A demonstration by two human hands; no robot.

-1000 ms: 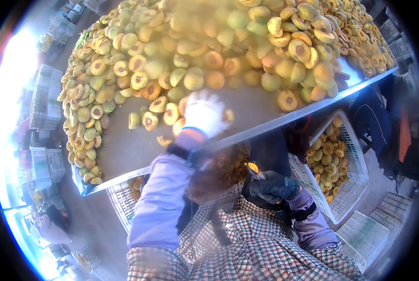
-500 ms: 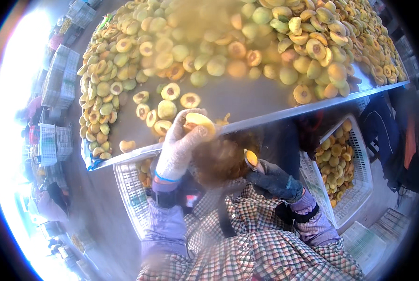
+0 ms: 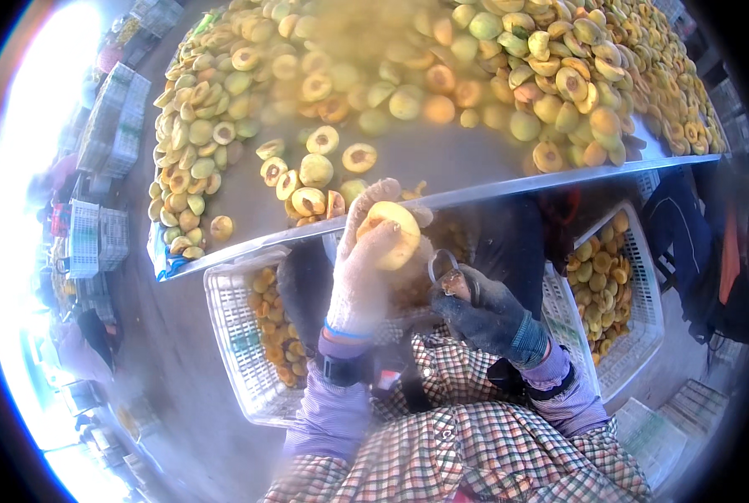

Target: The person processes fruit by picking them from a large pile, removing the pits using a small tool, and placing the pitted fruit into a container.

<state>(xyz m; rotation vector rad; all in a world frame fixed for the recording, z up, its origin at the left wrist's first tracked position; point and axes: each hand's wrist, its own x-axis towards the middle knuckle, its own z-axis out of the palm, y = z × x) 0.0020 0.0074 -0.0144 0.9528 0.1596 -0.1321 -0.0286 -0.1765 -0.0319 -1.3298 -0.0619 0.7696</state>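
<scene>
My left hand (image 3: 359, 272), in a whitish glove, grips a yellow peach half (image 3: 401, 239) just off the table's near edge. The thumb lies across the fruit. Lower and to the right, my right hand (image 3: 493, 317) wears a dark glove and is closed round a pitting knife (image 3: 456, 283), whose metal loop points up toward the peach half. Loop and fruit are apart, and nothing shows inside the loop. Several cut peach halves (image 3: 309, 201) lie on the metal table (image 3: 441, 151) beyond my left hand, some with brown centres facing up.
A large heap of peach halves (image 3: 567, 84) covers the table's far side. White plastic crates with fruit stand below the table, one at left (image 3: 230, 323) and one at right (image 3: 649, 302). Stacked crates (image 3: 111, 117) line the far left. Dark clothing (image 3: 684, 226) shows at right.
My left hand has moved right and toward me with the peach half, nearer the right hand. The yellow piece of fruit on the pitting knife's loop is gone.
</scene>
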